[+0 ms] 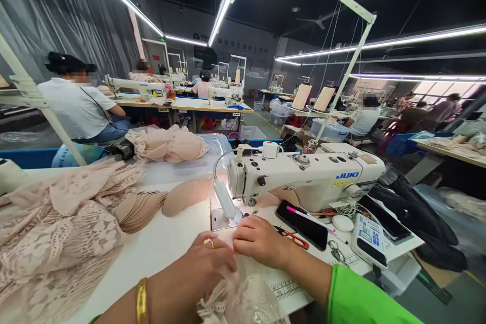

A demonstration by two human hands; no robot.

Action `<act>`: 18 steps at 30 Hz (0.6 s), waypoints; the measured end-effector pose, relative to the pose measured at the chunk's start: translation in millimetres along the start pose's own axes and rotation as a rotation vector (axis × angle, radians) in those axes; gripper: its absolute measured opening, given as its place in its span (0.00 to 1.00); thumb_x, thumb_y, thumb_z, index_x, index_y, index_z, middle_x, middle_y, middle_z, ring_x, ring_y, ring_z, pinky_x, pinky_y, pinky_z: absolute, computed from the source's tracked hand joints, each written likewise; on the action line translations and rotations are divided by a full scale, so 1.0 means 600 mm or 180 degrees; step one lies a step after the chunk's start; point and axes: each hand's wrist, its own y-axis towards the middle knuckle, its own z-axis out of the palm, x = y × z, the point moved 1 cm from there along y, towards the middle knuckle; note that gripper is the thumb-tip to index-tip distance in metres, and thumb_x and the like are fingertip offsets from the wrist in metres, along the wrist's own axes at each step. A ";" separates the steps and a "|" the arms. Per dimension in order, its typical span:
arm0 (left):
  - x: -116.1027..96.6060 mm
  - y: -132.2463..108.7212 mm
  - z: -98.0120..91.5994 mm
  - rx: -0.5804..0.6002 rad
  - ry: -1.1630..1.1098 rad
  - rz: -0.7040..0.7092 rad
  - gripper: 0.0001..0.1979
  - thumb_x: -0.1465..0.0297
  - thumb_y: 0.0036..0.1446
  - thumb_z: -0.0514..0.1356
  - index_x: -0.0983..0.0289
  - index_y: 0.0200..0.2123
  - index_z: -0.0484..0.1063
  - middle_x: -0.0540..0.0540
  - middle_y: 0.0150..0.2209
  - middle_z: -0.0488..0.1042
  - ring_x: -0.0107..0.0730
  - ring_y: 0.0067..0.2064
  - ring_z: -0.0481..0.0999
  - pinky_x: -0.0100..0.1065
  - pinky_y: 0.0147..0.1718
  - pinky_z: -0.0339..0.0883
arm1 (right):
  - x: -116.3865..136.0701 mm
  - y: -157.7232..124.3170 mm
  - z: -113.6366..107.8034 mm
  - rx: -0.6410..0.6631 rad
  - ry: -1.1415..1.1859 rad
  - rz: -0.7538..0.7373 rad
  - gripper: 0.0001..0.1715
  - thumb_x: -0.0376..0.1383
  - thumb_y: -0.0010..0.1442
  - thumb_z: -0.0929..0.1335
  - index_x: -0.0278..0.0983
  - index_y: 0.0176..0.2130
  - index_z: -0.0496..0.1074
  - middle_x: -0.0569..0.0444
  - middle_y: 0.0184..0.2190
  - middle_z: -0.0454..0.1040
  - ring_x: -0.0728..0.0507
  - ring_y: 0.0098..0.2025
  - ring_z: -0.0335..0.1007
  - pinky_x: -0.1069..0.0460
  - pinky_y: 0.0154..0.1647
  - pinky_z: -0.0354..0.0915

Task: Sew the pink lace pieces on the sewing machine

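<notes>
A white sewing machine (pixel 304 172) stands on the white table, its small lamp lit over the metal needle plate (pixel 220 220). Just in front of that plate, my left hand (pixel 207 258), with a ring and a gold bracelet at the wrist, has its fingers closed on pale lace fabric (pixel 252 293). Beside it, almost touching, my right hand (pixel 258 240) presses the same fabric with bent fingers close to the needle area. The lace hangs down over the table's front edge between my forearms. The fingertips partly hide the fabric's upper end.
Beige lace (pixel 64 223) is heaped at the left, beside stacked beige pads (pixel 140 210). Right of my hands lie orange-handled scissors (pixel 296 239), a black phone (pixel 304 223) and a white power bank (pixel 368 240). A thread stand (pixel 353 55) rises behind. Several people sit at other machines.
</notes>
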 end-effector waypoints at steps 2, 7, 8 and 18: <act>0.046 0.044 -0.013 0.1049 0.0916 0.0359 0.09 0.73 0.45 0.67 0.59 0.17 0.73 0.52 0.41 0.84 0.45 0.45 0.80 0.53 0.69 0.44 | -0.034 0.009 0.012 0.0153 -0.0401 -0.0105 0.18 0.33 0.76 0.63 0.41 0.36 0.76 0.51 0.40 0.82 0.42 0.43 0.69 0.48 0.39 0.61; 0.163 0.093 -0.021 0.1450 0.1665 0.0691 0.05 0.74 0.43 0.66 0.59 0.20 0.75 0.52 0.47 0.82 0.41 0.43 0.78 0.52 0.70 0.40 | -0.054 -0.003 0.020 -0.0030 -0.0102 0.0226 0.18 0.25 0.69 0.62 0.41 0.38 0.77 0.54 0.43 0.83 0.43 0.47 0.73 0.50 0.42 0.62; 0.179 0.090 -0.015 0.1337 0.1698 0.0715 0.05 0.75 0.41 0.65 0.59 0.19 0.74 0.52 0.47 0.82 0.41 0.43 0.78 0.52 0.70 0.39 | -0.050 -0.007 0.015 -0.0001 -0.0029 0.0247 0.18 0.24 0.67 0.62 0.42 0.40 0.77 0.55 0.42 0.83 0.44 0.46 0.73 0.49 0.43 0.62; 0.163 0.075 0.036 0.0729 0.2135 0.0491 0.06 0.77 0.42 0.63 0.60 0.23 0.76 0.59 0.48 0.80 0.47 0.47 0.79 0.57 0.63 0.53 | -0.046 -0.007 0.001 0.0198 -0.0204 0.0639 0.16 0.24 0.63 0.66 0.42 0.42 0.77 0.55 0.44 0.84 0.41 0.46 0.71 0.47 0.49 0.61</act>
